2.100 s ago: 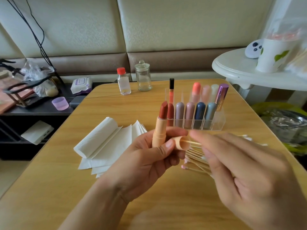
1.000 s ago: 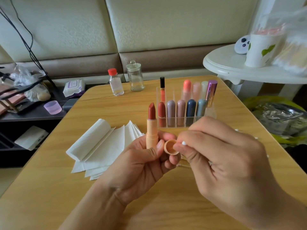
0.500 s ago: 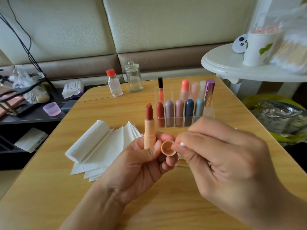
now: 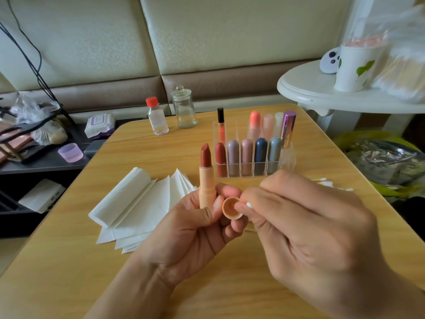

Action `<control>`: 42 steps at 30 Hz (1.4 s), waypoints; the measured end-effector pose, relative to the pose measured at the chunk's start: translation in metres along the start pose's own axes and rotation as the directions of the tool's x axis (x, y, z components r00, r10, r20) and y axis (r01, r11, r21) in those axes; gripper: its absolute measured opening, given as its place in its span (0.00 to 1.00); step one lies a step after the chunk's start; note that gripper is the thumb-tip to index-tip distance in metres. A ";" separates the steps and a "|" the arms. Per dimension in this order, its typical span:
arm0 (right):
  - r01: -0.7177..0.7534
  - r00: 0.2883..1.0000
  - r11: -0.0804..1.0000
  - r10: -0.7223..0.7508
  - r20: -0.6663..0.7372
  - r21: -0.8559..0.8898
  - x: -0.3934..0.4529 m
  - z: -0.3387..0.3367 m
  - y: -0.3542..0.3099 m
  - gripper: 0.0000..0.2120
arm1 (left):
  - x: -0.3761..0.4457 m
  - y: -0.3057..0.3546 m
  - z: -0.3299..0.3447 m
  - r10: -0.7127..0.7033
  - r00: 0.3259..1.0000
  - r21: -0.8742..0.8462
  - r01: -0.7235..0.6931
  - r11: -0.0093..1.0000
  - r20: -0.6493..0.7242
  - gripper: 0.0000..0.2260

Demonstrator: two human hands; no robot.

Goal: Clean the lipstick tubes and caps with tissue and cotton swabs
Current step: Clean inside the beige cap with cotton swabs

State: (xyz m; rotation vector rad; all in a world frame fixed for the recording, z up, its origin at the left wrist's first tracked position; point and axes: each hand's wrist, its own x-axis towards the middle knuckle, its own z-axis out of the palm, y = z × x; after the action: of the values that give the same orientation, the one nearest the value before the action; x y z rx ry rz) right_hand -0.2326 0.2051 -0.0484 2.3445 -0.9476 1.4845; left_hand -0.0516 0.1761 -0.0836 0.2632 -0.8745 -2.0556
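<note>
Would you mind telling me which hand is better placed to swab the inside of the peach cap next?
Right. The right hand pinches the cotton swab at the peach cap mouth; the left hand is occupied holding cap and open lipstick.

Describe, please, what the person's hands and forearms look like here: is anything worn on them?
Both are bare. The left hand and its forearm show no sleeve, glove, ring, watch or bracelet. The right hand is likewise uncovered, with no jewellery on the visible fingers or wrist. The fingernails look short and unpainted. No cables or markings appear on either arm.
</note>
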 end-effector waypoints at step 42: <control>-0.558 0.533 0.632 0.769 0.352 -0.537 -0.011 -0.027 0.095 0.06 | 0.000 0.018 0.007 0.129 0.958 0.014 -0.130 0.991 -0.257 0.10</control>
State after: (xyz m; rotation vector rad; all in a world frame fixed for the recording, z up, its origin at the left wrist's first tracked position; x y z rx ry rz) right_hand -0.3136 0.1498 -0.0608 2.2185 -2.2949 0.5962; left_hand -0.0434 0.1724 -0.0668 0.4488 -0.7099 -1.8513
